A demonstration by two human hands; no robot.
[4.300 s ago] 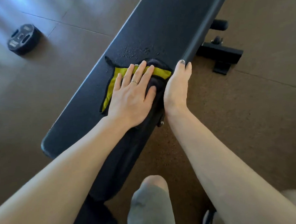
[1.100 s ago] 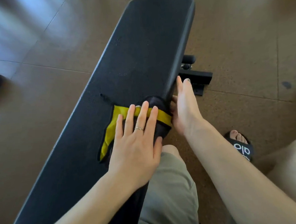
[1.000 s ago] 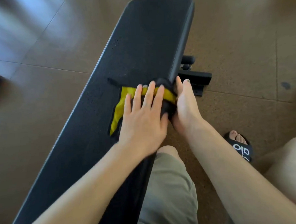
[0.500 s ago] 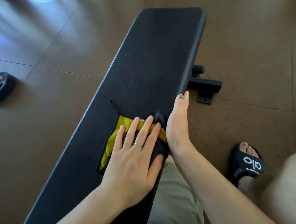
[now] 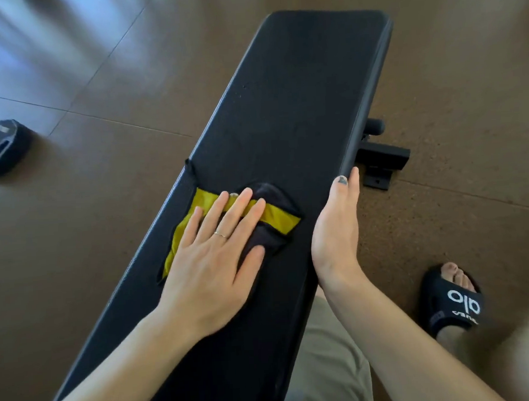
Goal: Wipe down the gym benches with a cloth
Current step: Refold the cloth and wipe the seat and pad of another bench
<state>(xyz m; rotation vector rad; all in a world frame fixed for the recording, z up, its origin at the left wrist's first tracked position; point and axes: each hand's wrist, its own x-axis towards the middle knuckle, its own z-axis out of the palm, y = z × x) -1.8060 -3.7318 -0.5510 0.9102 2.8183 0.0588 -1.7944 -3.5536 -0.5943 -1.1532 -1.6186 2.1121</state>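
Left hand (image 5: 211, 261) flat on cloth (image 5: 276, 221)

The only lettering I can read is on the black sandal (image 5: 451, 302) at my lower right: white characters across its strap that look like "olo", with a smaller line of white print beneath that I cannot make out. Off to my left, the weight plate (image 5: 0, 146) on the floor carries pale label patches, but they are too blurred for me to read.

Black bench (image 5: 298, 106); yellow-banded black cloth (image 5: 276, 221)
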